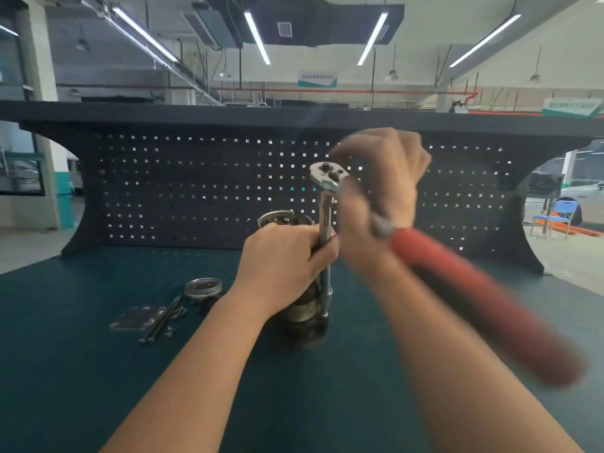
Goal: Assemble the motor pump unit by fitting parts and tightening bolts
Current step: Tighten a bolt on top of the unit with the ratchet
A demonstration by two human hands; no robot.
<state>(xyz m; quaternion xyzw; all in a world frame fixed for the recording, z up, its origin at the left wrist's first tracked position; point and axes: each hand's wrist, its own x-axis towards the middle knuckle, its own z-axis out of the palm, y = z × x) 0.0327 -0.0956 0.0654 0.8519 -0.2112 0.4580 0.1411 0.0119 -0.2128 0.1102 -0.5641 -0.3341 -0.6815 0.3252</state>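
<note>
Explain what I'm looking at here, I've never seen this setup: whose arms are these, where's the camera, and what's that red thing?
There is no robot here. The one picture comes from a camera worn on a person's head, looking forward and down, so the two bare arms are that person's own.

The left hand grips a long chrome extension bar standing upright beside the dark motor pump unit. The right hand holds a ratchet wrench at its head, on top of that bar; its red handle points toward the camera and is blurred by motion.

On the green table to the left lie a flat metal plate, two long bolts, a few small screws and a round metal cover. A black pegboard stands behind.
</note>
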